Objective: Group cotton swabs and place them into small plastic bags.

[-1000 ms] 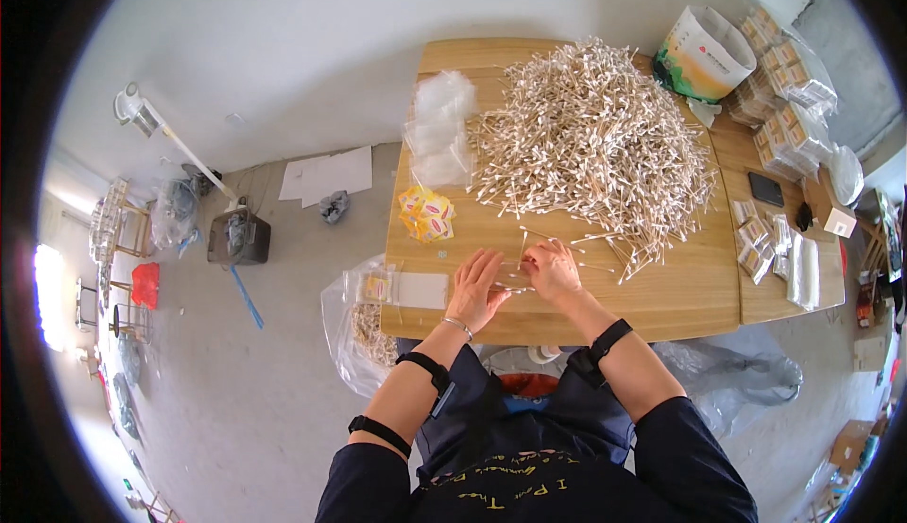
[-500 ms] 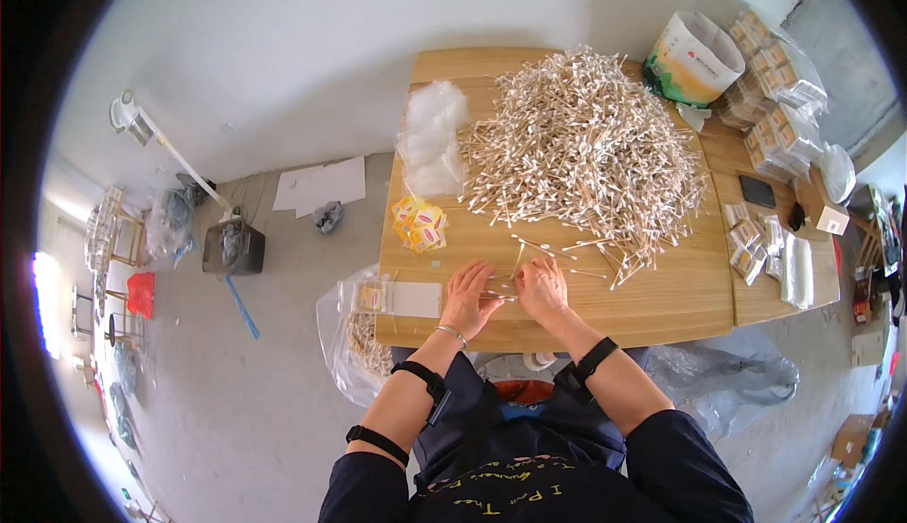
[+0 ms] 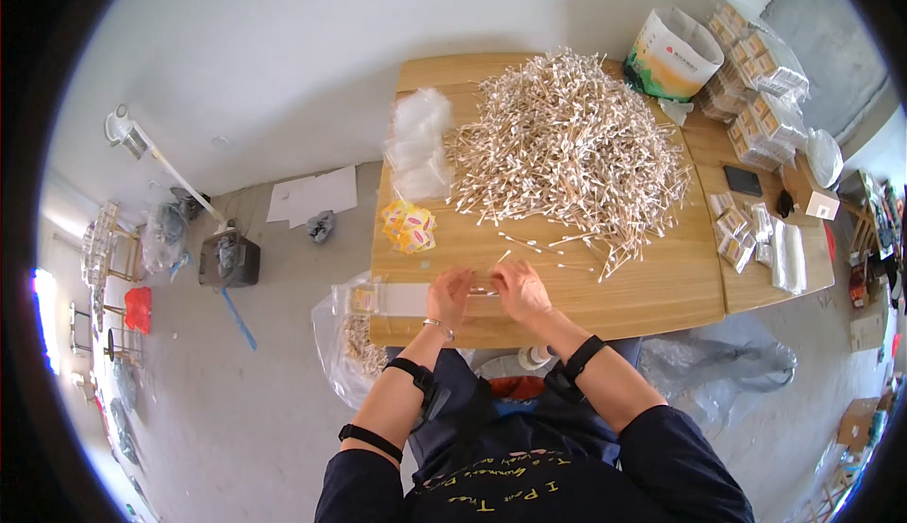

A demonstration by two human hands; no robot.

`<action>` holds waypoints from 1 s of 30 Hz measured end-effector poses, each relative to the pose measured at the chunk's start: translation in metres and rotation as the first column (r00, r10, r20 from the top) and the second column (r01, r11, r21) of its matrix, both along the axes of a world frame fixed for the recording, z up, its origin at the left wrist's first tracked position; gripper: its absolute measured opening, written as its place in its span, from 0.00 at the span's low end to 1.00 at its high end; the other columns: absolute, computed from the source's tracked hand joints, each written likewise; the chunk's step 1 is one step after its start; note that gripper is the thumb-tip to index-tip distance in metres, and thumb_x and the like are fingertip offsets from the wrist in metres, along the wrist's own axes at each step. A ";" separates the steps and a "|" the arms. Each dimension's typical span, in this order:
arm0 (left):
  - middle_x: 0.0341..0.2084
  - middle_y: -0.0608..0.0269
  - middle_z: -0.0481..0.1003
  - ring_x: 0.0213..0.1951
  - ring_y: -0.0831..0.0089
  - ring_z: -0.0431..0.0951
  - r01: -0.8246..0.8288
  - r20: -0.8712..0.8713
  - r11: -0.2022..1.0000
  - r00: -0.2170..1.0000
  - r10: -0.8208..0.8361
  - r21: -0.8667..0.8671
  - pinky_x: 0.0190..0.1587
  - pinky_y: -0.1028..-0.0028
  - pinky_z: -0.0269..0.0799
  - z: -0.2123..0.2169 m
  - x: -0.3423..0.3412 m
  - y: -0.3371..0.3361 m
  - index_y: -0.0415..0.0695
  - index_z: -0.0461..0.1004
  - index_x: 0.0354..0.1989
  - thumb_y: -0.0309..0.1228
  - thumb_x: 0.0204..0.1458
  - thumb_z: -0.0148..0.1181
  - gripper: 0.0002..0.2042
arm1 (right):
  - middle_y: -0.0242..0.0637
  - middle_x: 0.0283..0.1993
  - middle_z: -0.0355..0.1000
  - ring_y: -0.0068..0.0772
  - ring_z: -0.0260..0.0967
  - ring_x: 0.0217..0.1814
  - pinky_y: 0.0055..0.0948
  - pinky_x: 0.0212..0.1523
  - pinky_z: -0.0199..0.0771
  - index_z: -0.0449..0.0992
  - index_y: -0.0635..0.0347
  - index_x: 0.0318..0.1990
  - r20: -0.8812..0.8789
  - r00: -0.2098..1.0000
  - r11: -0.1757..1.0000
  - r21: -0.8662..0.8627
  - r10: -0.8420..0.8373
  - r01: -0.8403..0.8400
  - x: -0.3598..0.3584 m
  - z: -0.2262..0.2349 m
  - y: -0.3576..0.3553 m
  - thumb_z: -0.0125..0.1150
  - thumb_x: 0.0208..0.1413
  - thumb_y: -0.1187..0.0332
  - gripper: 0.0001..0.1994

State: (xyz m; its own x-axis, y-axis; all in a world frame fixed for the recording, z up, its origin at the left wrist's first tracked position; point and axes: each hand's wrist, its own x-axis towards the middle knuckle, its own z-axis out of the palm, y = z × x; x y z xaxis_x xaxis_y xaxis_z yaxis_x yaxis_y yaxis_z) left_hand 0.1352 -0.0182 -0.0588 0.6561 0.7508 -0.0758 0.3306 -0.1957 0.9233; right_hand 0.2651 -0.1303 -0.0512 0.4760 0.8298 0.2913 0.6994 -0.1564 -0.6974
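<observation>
At the near edge of the wooden table (image 3: 642, 287), my left hand (image 3: 450, 296) and my right hand (image 3: 521, 293) face each other. A few cotton swabs (image 3: 484, 290) lie crosswise between them, the ends pinched by the fingers of both hands; how many there are is hidden. Beside my left hand is a blank white card or sheet (image 3: 406, 299), with a small packed see-through packet (image 3: 363, 299) at its left end. Beyond my hands rises a big heap of loose cotton swabs (image 3: 576, 136), with several strays on its near side. Yellow and white printed cards (image 3: 409, 227) lie to the left.
See-through plastic bags (image 3: 419, 145) lie at the far left. On the right stand a printed bucket-like bag (image 3: 673, 55), stacked packed bundles (image 3: 765, 131), a dark phone-like slab (image 3: 743, 180), small packets (image 3: 734, 232) and an open carton (image 3: 812, 197). A plastic sack of swabs (image 3: 359, 358) hangs low at the left.
My hands have drawn closer around the swabs, and the swabs now lie lined up between them. The swab that stood upright by my right hand is lowered. The whole view has shifted slightly.
</observation>
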 end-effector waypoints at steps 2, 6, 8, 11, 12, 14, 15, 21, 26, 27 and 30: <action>0.35 0.58 0.78 0.40 0.65 0.77 -0.091 -0.057 0.984 0.995 0.083 -0.151 0.44 0.71 0.70 0.000 -0.008 0.003 0.42 0.77 0.37 0.28 0.52 0.56 0.07 | 0.43 0.33 0.70 0.48 0.65 0.41 0.42 0.44 0.65 0.73 0.59 0.33 -0.013 0.999 0.999 0.025 0.030 -0.030 0.005 0.002 -0.009 0.57 0.48 0.74 0.04; 0.30 0.57 0.79 0.38 0.72 0.79 -0.069 0.298 0.981 0.947 0.122 -0.182 0.43 0.73 0.72 -0.022 -0.023 0.026 0.39 0.78 0.33 0.33 0.56 0.54 0.10 | 0.39 0.42 0.69 0.46 0.62 0.49 0.41 0.50 0.63 0.74 0.56 0.34 0.248 0.917 0.919 -0.168 -0.311 0.357 0.032 0.005 -0.045 0.57 0.48 0.72 0.05; 0.28 0.57 0.79 0.37 0.72 0.79 -0.096 0.325 0.938 0.922 0.210 -0.333 0.44 0.73 0.73 -0.011 -0.029 0.032 0.38 0.78 0.33 0.35 0.57 0.53 0.12 | 0.39 0.42 0.68 0.46 0.61 0.49 0.42 0.51 0.61 0.75 0.56 0.32 0.326 0.871 0.901 -0.109 -0.367 0.421 0.051 0.004 -0.068 0.59 0.47 0.72 0.04; 0.30 0.58 0.77 0.36 0.67 0.78 -0.110 0.346 0.915 0.903 0.255 -0.387 0.46 0.71 0.73 0.003 -0.065 0.049 0.38 0.74 0.30 0.35 0.59 0.52 0.13 | 0.37 0.40 0.68 0.46 0.61 0.48 0.43 0.50 0.63 0.76 0.55 0.33 0.279 0.873 0.877 -0.160 -0.400 0.453 0.063 0.002 -0.086 0.62 0.43 0.73 0.07; 0.29 0.58 0.76 0.35 0.67 0.78 -0.129 0.330 0.922 0.908 0.258 -0.365 0.46 0.70 0.73 0.008 -0.081 0.054 0.38 0.74 0.30 0.35 0.59 0.51 0.13 | 0.37 0.40 0.68 0.46 0.61 0.48 0.43 0.50 0.63 0.76 0.55 0.33 0.277 0.873 0.876 -0.163 -0.401 0.454 0.065 -0.002 -0.087 0.62 0.43 0.73 0.07; 0.27 0.59 0.76 0.35 0.68 0.78 -0.177 0.317 0.943 0.910 0.266 -0.281 0.44 0.71 0.74 0.016 -0.122 0.063 0.37 0.73 0.29 0.36 0.60 0.50 0.14 | 0.36 0.39 0.67 0.45 0.61 0.48 0.43 0.50 0.61 0.75 0.54 0.31 0.331 0.878 0.901 -0.145 -0.345 0.409 0.065 -0.009 -0.081 0.63 0.44 0.71 0.05; 0.25 0.60 0.76 0.33 0.69 0.78 -0.223 0.221 0.960 0.941 0.258 -0.171 0.43 0.72 0.73 0.012 -0.145 0.070 0.37 0.73 0.27 0.36 0.60 0.49 0.15 | 0.36 0.39 0.67 0.45 0.61 0.48 0.43 0.50 0.61 0.75 0.54 0.31 0.324 0.881 0.902 -0.145 -0.346 0.407 0.063 -0.010 -0.078 0.63 0.44 0.71 0.05; 0.20 0.63 0.75 0.28 0.76 0.75 -0.261 -0.157 0.953 0.946 0.284 0.153 0.35 0.76 0.69 0.014 -0.232 0.063 0.37 0.74 0.21 0.35 0.57 0.49 0.17 | 0.35 0.41 0.67 0.43 0.60 0.50 0.41 0.48 0.61 0.76 0.52 0.30 0.192 0.960 0.935 -0.253 -0.204 0.249 0.026 -0.002 -0.026 0.63 0.46 0.68 0.04; 0.19 0.60 0.76 0.24 0.70 0.76 -0.263 -0.271 0.954 0.917 0.293 0.143 0.34 0.72 0.72 -0.024 -0.264 0.054 0.37 0.77 0.31 0.34 0.53 0.56 0.11 | 0.33 0.42 0.66 0.43 0.60 0.50 0.41 0.48 0.61 0.76 0.52 0.34 0.189 0.975 0.990 -0.045 -0.121 0.131 0.004 -0.003 0.005 0.62 0.46 0.70 0.06; 0.31 0.53 0.78 0.35 0.63 0.78 -0.210 -0.406 0.964 0.877 0.258 0.161 0.43 0.68 0.72 -0.023 -0.262 0.053 0.37 0.74 0.43 0.32 0.51 0.58 0.14 | 0.33 0.42 0.66 0.43 0.60 0.50 0.41 0.48 0.61 0.76 0.52 0.34 0.192 0.973 0.989 -0.048 -0.125 0.136 0.009 -0.002 0.007 0.62 0.46 0.70 0.06; 0.47 0.47 0.72 0.49 0.56 0.71 -0.360 -0.258 0.760 0.789 0.558 0.540 0.53 0.65 0.65 -0.034 -0.255 0.050 0.38 0.68 0.52 0.31 0.50 0.58 0.20 | 0.32 0.41 0.67 0.43 0.60 0.49 0.42 0.48 0.61 0.76 0.52 0.32 0.318 0.934 0.985 -0.016 -0.160 0.174 0.012 0.000 0.014 0.62 0.44 0.72 0.06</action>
State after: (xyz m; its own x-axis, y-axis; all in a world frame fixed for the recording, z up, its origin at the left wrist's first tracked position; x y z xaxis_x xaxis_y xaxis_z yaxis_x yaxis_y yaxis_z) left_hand -0.1195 0.0318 -0.0929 0.2092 0.9620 0.1756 0.7909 -0.2721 0.5481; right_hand 0.2767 -0.1167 -0.0510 0.4986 0.7613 0.4144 0.8432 -0.3150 -0.4357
